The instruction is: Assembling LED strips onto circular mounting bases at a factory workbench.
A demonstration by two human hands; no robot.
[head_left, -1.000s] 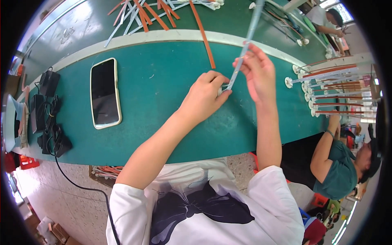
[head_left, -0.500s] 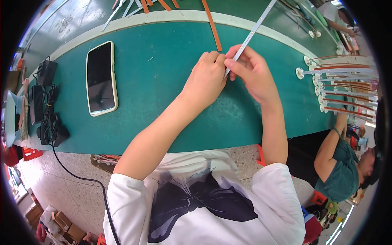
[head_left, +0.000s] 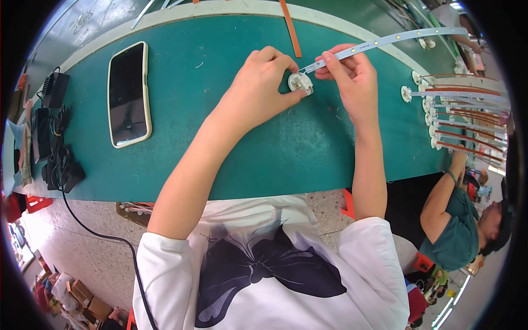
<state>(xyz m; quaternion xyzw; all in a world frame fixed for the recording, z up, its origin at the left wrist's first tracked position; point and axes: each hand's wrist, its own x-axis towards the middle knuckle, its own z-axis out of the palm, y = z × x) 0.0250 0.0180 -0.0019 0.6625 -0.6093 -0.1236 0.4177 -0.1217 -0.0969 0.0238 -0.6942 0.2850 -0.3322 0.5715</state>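
Note:
A round white plastic end piece is pinched between the thumb and fingers of my left hand, its inner side facing up. My right hand grips a white LED strip near its lower end, fingers and thumb on either side. The strip reaches up and to the right, bending slightly, with small yellowish LEDs along it. Its lower end meets the end piece's upper rim; thin wires seem to link them. Just above the hands, an orange-brown strip lies over the table's far edge.
A phone in a pale case lies on the green table. Black adapters and cables are bunched at the left. Several assembled strips with round white ends line the right side. A person in a green shirt sits beyond them.
The strip has swung down to the right, from steep to nearly level. My hands have moved apart, and the white end piece now shows in the left one.

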